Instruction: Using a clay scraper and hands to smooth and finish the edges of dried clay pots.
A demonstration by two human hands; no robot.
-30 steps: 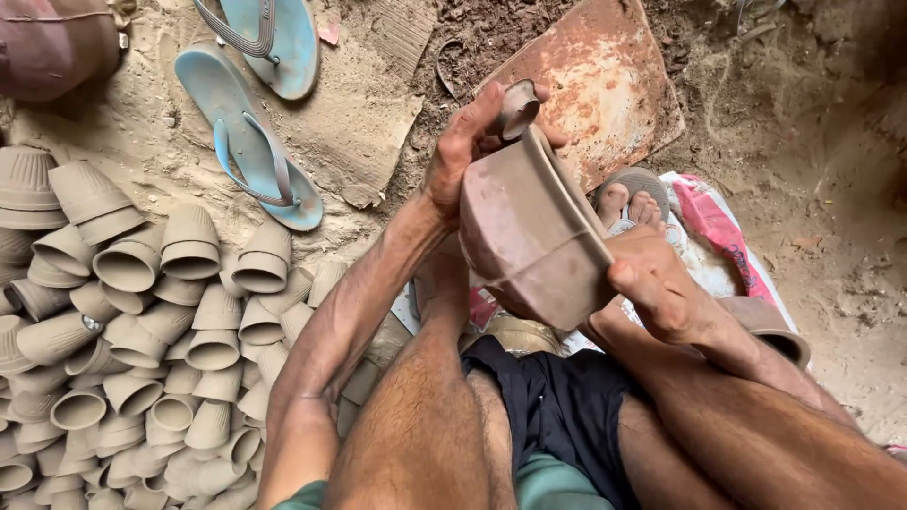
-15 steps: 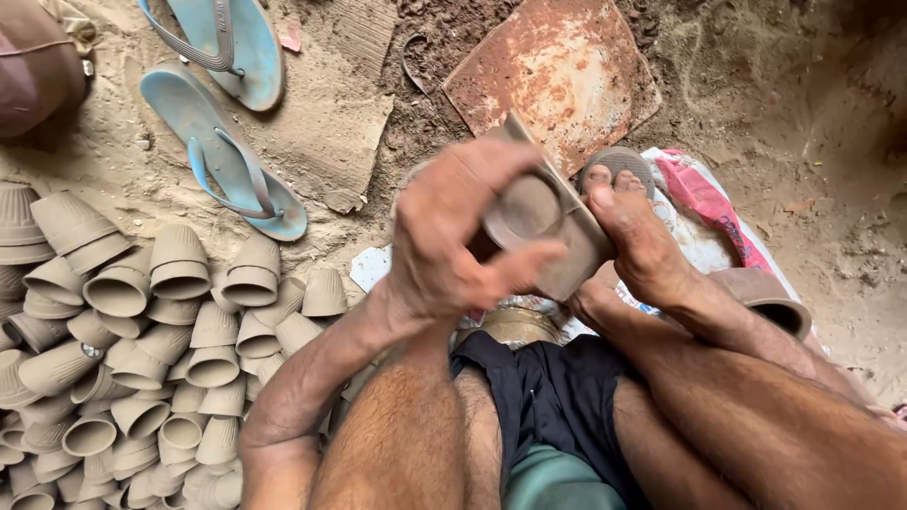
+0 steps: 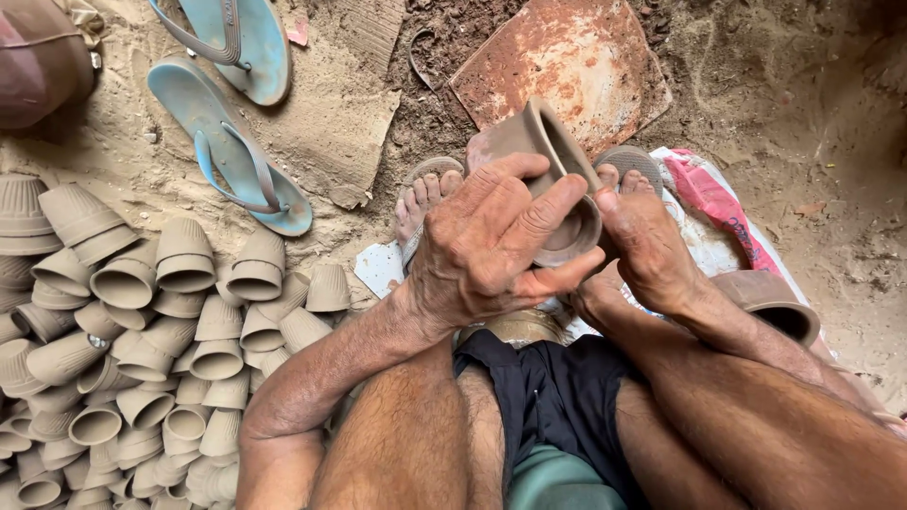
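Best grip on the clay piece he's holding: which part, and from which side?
Take the clay piece by its thick round base, probably from both sides at once, as now: the left hand wraps the near side with fingers across the base, the right hand braces the other side. Its thin flared rim points up and away and looks fragile, so stay off it.

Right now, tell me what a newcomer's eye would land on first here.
First, the two hands at centre: the left hand and right hand grip a grey clay pot tilted on its side above the person's feet. Next, the heap of small clay cups crowding the sandy ground at lower left. Then the pair of blue sandals at upper left and the rusty plate at top.
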